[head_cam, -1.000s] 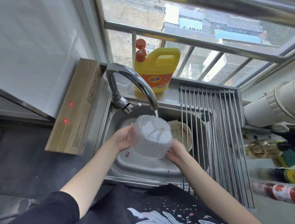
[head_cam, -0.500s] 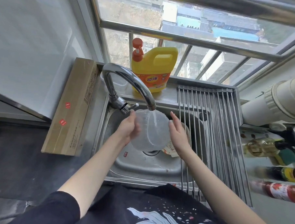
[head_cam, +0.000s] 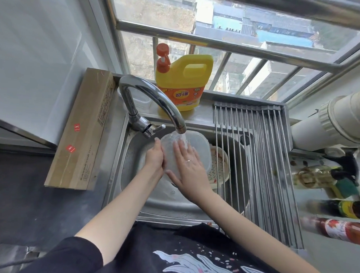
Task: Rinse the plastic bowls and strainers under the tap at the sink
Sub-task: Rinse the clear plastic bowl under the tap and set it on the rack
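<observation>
Translucent plastic bowl (head_cam: 197,146) sits directly under the tap (head_cam: 156,102), between the two hands and above the sink (head_cam: 131,196). Left hand (head_cam: 154,157) curls around its left rim, gripping. Right hand (head_cam: 189,163) lies flat, fingers spread, inside the bowl, nearer the stream. Strainer (head_cam: 220,165) waits just right of the right hand.

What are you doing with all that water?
A person is rinsing a clear bowl at the sink. The left hand holds the bowl by its edge, and the right hand lies flat inside it. Water from the tap runs into the bowl and over the right fingers. A strainer waits in the sink beside it, partly under the rack.
</observation>
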The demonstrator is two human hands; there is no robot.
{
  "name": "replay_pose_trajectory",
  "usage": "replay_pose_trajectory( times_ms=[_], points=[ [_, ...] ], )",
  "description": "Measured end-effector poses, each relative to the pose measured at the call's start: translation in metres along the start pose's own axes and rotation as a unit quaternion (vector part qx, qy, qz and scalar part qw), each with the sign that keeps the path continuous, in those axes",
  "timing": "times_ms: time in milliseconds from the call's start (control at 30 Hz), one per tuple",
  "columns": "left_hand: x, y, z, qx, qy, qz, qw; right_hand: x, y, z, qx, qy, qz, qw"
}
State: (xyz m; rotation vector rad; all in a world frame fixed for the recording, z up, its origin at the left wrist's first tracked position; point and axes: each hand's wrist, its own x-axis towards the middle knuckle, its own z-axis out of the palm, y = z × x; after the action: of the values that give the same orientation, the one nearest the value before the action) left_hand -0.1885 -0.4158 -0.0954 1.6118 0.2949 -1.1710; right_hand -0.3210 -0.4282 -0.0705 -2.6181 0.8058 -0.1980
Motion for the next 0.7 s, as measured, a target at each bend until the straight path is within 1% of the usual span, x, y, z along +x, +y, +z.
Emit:
replay_pose_trajectory(
  times_ms=[100, 200, 267, 300, 333, 367, 433, 467, 533, 600, 667, 700],
  points=[
    [-0.002, 0.000, -0.002, -0.043, 0.005, -0.063, 0.997, 0.001, 0.005, 0.008, -0.012, 0.086, -0.058, 0.995],
    [-0.006, 0.005, -0.002, -0.091, -0.031, -0.113, 0.989, 0.003, 0.007, 0.012, -0.003, 0.163, -0.124, 0.979],
    [-0.009, 0.006, -0.003, -0.088, -0.048, -0.124, 0.987, 0.007, 0.012, 0.005, 0.014, 0.174, -0.175, 0.969],
    [-0.011, 0.006, -0.004, -0.090, -0.057, -0.126, 0.986, 0.010, 0.015, -0.002, 0.018, 0.158, -0.202, 0.966],
    [-0.014, 0.005, -0.006, -0.093, -0.060, -0.126, 0.986, 0.015, 0.017, -0.010, 0.019, 0.115, -0.218, 0.969],
    [-0.012, 0.002, -0.008, -0.086, -0.056, -0.112, 0.988, 0.020, 0.019, -0.019, 0.014, 0.050, -0.212, 0.976],
    [-0.007, 0.002, -0.013, -0.030, -0.015, -0.049, 0.998, 0.031, 0.022, -0.032, -0.005, -0.081, -0.149, 0.986],
    [-0.006, 0.005, -0.014, -0.006, 0.003, -0.017, 1.000, 0.035, 0.022, -0.035, -0.016, -0.107, -0.124, 0.986],
    [-0.004, 0.009, -0.016, -0.014, -0.008, -0.001, 1.000, 0.043, 0.018, -0.038, -0.004, -0.109, -0.094, 0.990],
    [-0.003, 0.012, -0.017, -0.028, -0.040, -0.002, 0.999, 0.052, 0.012, -0.041, -0.020, -0.090, -0.047, 0.995],
    [-0.004, 0.008, -0.020, -0.014, -0.074, -0.008, 0.997, 0.061, 0.006, -0.050, -0.065, -0.075, 0.032, 0.995],
    [-0.002, 0.003, -0.022, -0.009, -0.085, -0.012, 0.996, 0.065, 0.004, -0.055, -0.066, -0.087, 0.074, 0.991]
  ],
)
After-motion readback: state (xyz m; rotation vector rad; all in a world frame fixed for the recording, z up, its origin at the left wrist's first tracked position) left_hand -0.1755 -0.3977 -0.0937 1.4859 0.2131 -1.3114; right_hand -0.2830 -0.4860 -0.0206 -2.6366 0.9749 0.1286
